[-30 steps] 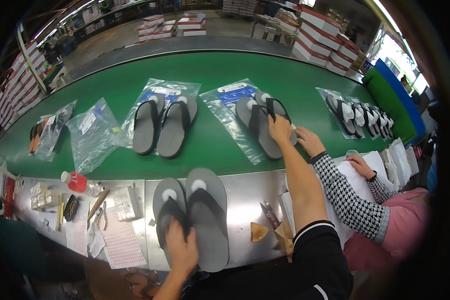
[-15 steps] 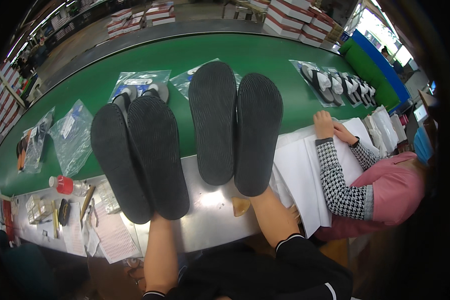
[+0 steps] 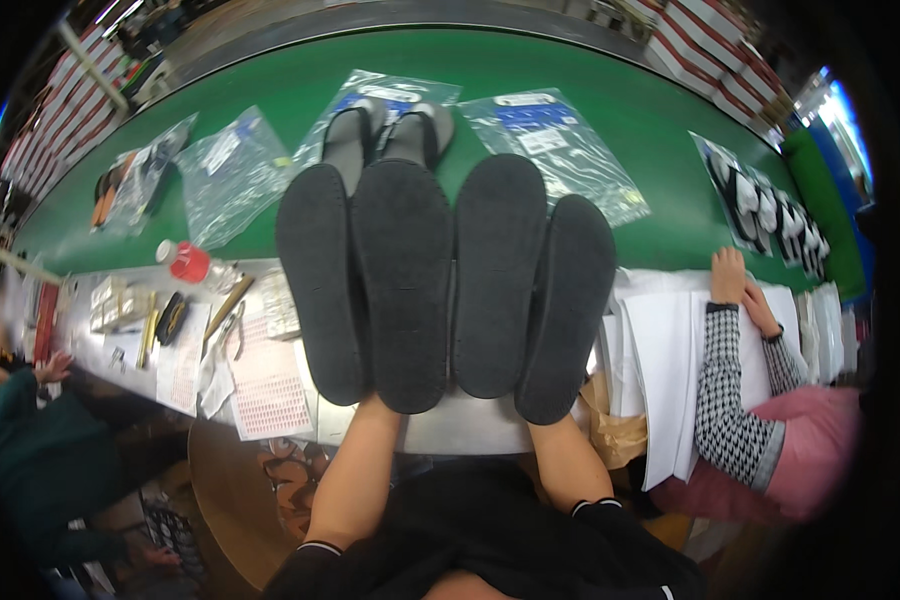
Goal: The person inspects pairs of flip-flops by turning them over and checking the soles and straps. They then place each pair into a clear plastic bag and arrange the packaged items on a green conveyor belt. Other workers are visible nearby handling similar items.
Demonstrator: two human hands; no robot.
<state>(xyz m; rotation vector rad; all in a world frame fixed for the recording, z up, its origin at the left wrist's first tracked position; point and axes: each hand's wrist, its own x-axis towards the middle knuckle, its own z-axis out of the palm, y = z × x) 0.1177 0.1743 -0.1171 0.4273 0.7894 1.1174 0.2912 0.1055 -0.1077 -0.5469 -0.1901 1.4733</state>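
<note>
Two pairs of sandals with black ribbed soles are held up side by side, soles toward me, toes pointing away. My left forearm (image 3: 355, 475) leads up behind the left pair (image 3: 402, 290), and my right forearm (image 3: 570, 465) behind the right pair (image 3: 500, 280). Each hand holds its pair from the far side, so the fingers are hidden by the soles. The inner shoes of the two pairs almost touch. Just beyond lie grey sandals with black straps (image 3: 420, 135) on a clear plastic bag (image 3: 345, 95), beside another flat clear bag (image 3: 560, 150).
The green worktop (image 3: 270, 85) holds more bags at left and a row of bagged sandals (image 3: 760, 205) at right. A red-labelled bottle (image 3: 185, 262) and printed sheets (image 3: 270, 395) are on the metal table. At right a co-worker's hands (image 3: 735, 275) rest near white paper (image 3: 660, 370).
Both pairs have come closer together and stand straighter; the left pair moved right and up, and the right pair sits slightly lower. My view has shifted, revealing more of a person at left.
</note>
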